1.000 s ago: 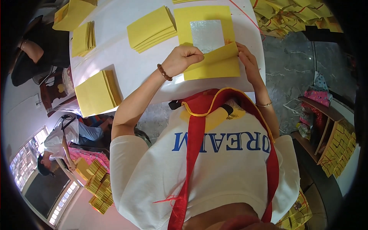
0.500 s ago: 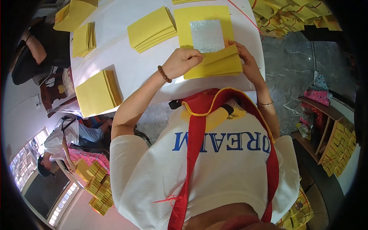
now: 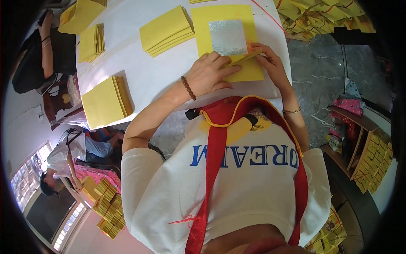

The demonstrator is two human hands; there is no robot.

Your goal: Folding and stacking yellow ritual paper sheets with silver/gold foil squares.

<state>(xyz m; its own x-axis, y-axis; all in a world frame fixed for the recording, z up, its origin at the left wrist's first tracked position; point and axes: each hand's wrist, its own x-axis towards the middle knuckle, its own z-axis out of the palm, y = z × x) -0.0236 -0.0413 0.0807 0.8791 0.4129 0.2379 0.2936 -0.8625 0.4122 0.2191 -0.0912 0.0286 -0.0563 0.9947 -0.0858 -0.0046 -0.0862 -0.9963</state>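
A yellow paper sheet (image 3: 203, 27) with a silver foil square (image 3: 228, 37) lies at the table's near right part. Across its lower half runs a narrow folded strip of yellow paper (image 3: 247, 57), raised edge-on above the sheet. My left hand (image 3: 210, 73), wearing a beaded bracelet, has its fingers on the strip's left end with the thumb below. At the other end, my right hand (image 3: 270, 61) pinches the strip between thumb and fingers. Part of the strip is hidden under my left fingers.
Folded yellow paper stacks (image 3: 167, 31) lie on the white table (image 3: 146, 80), with another stack (image 3: 105, 101) at its near left corner. Yellow bundles (image 3: 325, 17) are heaped beyond the right edge. One person sits far left (image 3: 63, 154); another person's arm (image 3: 46, 55) shows above.
The broad folded flap now stands as a narrow strip, uncovering more of the sheet below. My left hand has turned from a fist to longer, extended fingers over the paper.
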